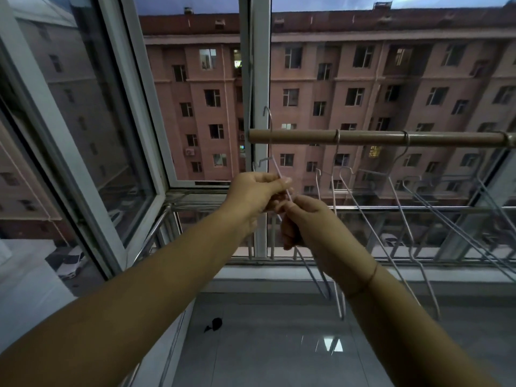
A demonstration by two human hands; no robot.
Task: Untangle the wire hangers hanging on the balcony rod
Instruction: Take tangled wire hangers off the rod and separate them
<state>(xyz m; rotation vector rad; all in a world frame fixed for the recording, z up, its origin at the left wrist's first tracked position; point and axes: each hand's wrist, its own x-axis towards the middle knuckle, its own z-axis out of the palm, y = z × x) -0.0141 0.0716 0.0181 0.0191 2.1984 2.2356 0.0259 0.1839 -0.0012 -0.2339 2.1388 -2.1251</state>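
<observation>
A wire hanger (270,127) is gripped by the left hand (255,192) and right hand (304,219), with fingers (276,183) curled round it. Its hook is held above the rod (368,137). Other hangers (336,149) are hung there.

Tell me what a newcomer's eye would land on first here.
Two bare hands meet at centre, the left hand and right hand both gripping a wire hanger whose hook rises above the left end of the rod. To the right, more hangers dangle from that rod, with a pink apartment block filling the window behind.
</observation>
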